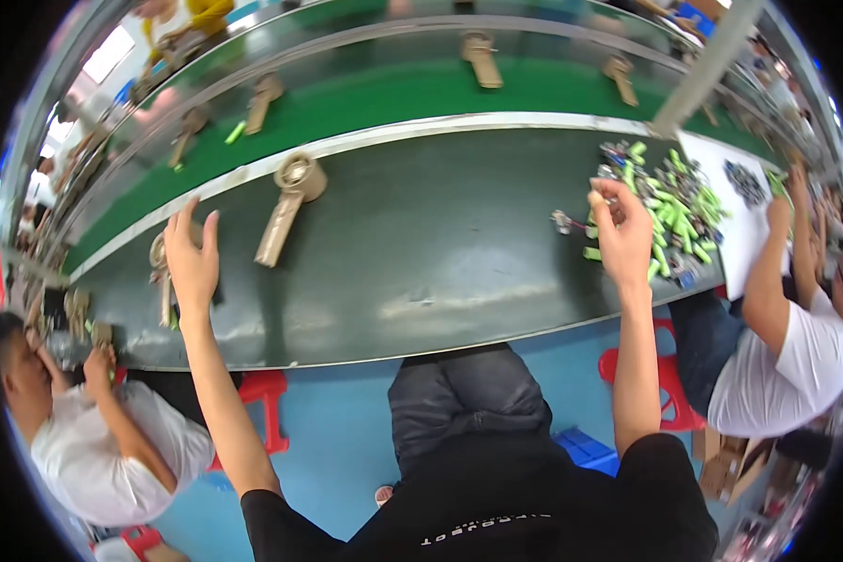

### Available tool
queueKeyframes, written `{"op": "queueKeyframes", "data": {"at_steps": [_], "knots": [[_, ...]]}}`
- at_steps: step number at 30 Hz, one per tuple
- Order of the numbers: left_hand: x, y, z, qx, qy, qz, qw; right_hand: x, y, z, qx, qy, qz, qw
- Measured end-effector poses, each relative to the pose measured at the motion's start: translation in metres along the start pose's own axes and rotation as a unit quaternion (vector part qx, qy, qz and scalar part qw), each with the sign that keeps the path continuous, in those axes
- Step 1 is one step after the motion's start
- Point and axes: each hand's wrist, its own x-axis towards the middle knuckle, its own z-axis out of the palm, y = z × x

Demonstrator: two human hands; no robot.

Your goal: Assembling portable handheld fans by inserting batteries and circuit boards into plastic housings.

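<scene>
On the left of the dark green table, my left hand (194, 258) is raised with its fingers and thumb apart. Partly hidden behind it is a tan piece (156, 258) with a round head and a handle. A similar tan piece (279, 229), which looks like a handheld fan body, lies just to the right of that hand. My right hand (626, 234) is over the near-left side of a heap of light-green cylindrical cells (676, 211) with wires and small metal parts. Its fingers curl toward the thumb; anything between them is too small to make out. A small wired part (564, 223) lies beside it.
Beyond the table's pale rim runs a green conveyor belt (375, 103) carrying more tan pieces (482, 61). A grey post (707, 70) stands at the far right. Co-workers in white shirts sit close at left (112, 459) and right (782, 375). A white sheet (735, 220) borders the heap.
</scene>
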Motion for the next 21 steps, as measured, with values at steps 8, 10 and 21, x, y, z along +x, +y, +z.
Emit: {"op": "queueKeyframes", "data": {"at_steps": [8, 10, 21], "knots": [[0.050, 0.118, 0.098, -0.322, -0.275, 0.026, 0.905, -0.013, -0.003, -0.018, -0.290, -0.163, -0.073, 0.940], [0.044, 0.079, 0.115, -0.445, -0.251, -0.031, 0.859, -0.016, 0.004, 0.002, -0.345, -0.134, -0.117, 0.922], [-0.031, 0.261, 0.057, -0.096, -0.133, 0.151, 0.975, -0.040, -0.052, -0.039, 0.035, 0.122, -0.175, 0.976]]}}
